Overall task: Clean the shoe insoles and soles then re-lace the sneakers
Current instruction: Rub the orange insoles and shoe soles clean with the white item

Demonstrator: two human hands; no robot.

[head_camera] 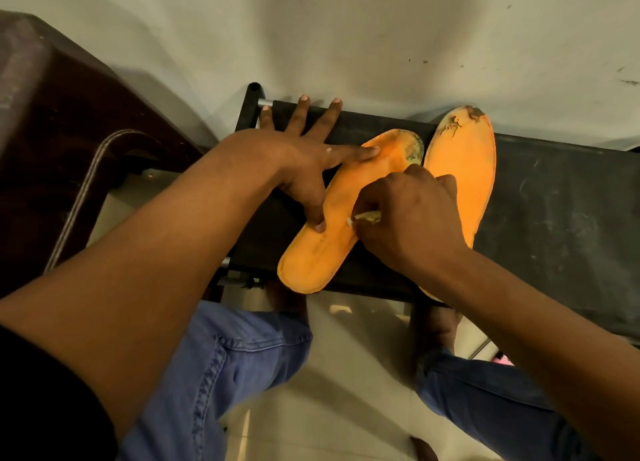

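Two orange insoles are lying on the black table (554,197). The left hand (298,159), fingers spread, is pressing the near insole (332,232) flat. The right hand (412,214) is pinching a small brush (367,216) against that insole. The far insole (464,169) is lying just beside it, partly under the right hand.

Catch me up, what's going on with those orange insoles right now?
The person is seated at a dark stool with two orange insoles on it. The left hand presses the nearer insole flat with spread fingers, while the right hand pinches a small cleaning tool against its middle. The second insole lies beside it, toe end dirty and worn. No sneakers or laces are in view.
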